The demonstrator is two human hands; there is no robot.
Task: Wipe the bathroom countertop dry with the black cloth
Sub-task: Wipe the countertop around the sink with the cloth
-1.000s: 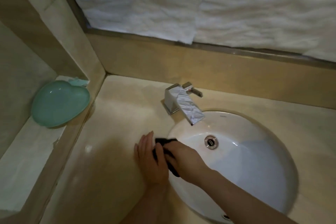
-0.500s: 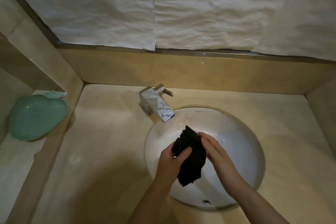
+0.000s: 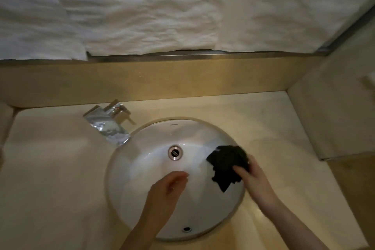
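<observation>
The black cloth (image 3: 227, 165) hangs crumpled over the right rim of the white round sink (image 3: 146, 170). My right hand (image 3: 254, 178) grips the cloth from the right, fingers curled into it. My left hand (image 3: 165, 191) hovers over the middle of the basin with loosely bent fingers and holds nothing. The beige countertop (image 3: 274, 132) surrounds the sink on all sides.
A chrome faucet (image 3: 108, 124) stands at the sink's back left, its spout reaching over the rim. The drain (image 3: 175, 152) sits in the basin's middle. A beige backsplash (image 3: 162, 79) and a side wall (image 3: 328, 119) bound the counter; white crumpled sheets cover the mirror above.
My left hand has let go of the cloth. My right hand has carried it from the basin's middle to the right rim. The view has swung right, losing the green dish.
</observation>
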